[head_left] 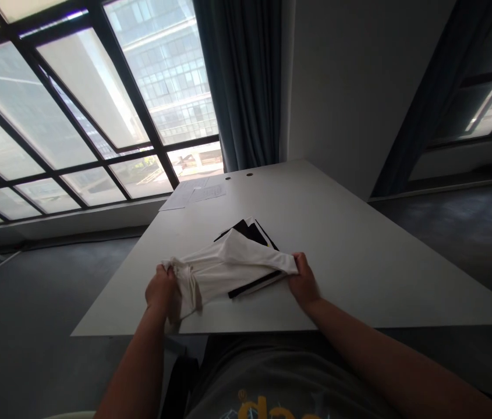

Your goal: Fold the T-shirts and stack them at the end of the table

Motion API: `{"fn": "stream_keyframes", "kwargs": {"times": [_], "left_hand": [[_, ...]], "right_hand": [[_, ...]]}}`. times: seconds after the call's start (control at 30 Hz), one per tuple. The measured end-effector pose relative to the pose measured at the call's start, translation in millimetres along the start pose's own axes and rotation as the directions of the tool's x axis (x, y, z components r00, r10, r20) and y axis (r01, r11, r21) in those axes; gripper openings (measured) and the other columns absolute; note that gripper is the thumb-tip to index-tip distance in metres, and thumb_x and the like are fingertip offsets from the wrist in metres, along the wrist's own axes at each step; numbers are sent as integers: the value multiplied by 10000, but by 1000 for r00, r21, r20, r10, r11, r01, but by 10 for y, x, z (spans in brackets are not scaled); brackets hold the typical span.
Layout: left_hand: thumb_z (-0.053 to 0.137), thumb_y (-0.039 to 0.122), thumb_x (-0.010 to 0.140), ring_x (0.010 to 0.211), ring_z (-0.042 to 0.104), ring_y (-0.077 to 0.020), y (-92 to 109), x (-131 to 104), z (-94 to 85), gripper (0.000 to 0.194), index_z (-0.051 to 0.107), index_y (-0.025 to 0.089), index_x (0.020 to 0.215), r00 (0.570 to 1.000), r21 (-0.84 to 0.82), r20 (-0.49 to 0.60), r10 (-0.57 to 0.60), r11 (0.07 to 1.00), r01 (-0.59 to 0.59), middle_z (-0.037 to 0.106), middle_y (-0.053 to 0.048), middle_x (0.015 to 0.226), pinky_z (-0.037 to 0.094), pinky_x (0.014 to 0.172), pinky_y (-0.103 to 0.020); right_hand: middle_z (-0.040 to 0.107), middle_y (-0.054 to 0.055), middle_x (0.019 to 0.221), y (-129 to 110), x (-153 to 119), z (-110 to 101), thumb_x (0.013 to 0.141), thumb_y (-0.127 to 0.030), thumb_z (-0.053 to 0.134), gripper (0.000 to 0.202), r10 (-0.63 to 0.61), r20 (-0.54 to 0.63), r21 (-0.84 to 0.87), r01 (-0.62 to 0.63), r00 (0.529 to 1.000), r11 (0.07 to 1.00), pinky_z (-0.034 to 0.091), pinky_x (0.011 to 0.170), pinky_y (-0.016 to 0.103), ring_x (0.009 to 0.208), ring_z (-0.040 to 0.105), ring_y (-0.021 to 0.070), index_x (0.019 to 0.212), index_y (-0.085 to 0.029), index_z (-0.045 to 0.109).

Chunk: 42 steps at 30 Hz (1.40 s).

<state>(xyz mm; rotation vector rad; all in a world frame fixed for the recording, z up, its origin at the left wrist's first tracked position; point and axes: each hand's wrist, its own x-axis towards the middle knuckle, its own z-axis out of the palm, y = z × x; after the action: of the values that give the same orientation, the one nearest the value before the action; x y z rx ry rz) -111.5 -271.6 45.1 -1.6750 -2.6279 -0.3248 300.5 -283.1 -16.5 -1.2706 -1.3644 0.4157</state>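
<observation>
Lying in front of the person is the white table (342, 262), and the white cloth (237, 256) is above its near part, btwn the two hands. The long axis of this cloth goes L to R, approx. parallel w/ the near table edge, so it is across the body and not pointing away from it. From the left hand (160, 288) the cloth extends to the R; from the right hand (304, 282) it extends to the L.

Under the middle of the cloth, as seen from above, is the pile of dark and white pieces (252, 231). Its far corner comes out beyond the cloth, and one dark strip shows on the near side. The right hand is the nearer one to this pile, just beside it; the left hand is well apart. The view is dim here, so the cloth perhaps touches the pile, but I can't tell for sure.

Both grips are closed on cloth: the left hand holds the bunched end w/ folds hanging down near the table edge, the right hand pinches the narrower, flatter end. Btwn them the fabric looks rather taut, w/ a small peak near the middle.
</observation>
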Motion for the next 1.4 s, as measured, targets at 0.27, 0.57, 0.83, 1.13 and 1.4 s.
{"fn": "stream_keyframes", "kwargs": {"times": [0.27,0.57,0.83,1.13,1.4], "left_hand": [[492,306,966,1177,605,-321,-19,-258,66,371,585,179,1302,960,145,-95,262,958,-247,620,-168,1328,454,965,-407],[578,190,878,1059,694,-310,664,-568,157,211,693,223,1053,811,-89,231,537,842,-532,746,-117,1105,464,887,-369],[468,343,988,856,698,-207,311,-530,-220,193,646,267,994,873,-257,130,470,867,-428,736,-19,884,469,756,-283],[561,419,935,486,560,-115,299,-297,-1188,184,539,238,954,914,-696,-398,84,622,-360,596,71,593,430,505,-198],[559,352,999,670,660,-116,952,503,-2232,205,523,168,1083,849,-690,-522,86,543,-479,647,38,792,556,649,-257]], "right_hand": [[598,21,796,-46,-5,-52,1014,-359,443,181,-98,68,-21,99,993,995,484,705,352,728,575,212,900,-251,533],[669,100,1200,-246,-202,-7,957,-286,617,237,-485,409,-217,599,773,771,421,992,472,1144,572,293,1190,-259,656],[666,82,943,-219,-147,-68,1012,-304,483,135,-405,234,-79,432,884,898,464,895,442,957,604,269,956,-249,592],[471,-10,670,-31,-38,-113,989,-438,396,314,101,-3,35,-100,995,994,398,641,348,648,463,206,725,-269,392],[479,-40,641,-93,-61,-96,1011,-498,418,338,131,185,128,-156,974,979,384,597,292,587,450,169,777,-257,461]]}}
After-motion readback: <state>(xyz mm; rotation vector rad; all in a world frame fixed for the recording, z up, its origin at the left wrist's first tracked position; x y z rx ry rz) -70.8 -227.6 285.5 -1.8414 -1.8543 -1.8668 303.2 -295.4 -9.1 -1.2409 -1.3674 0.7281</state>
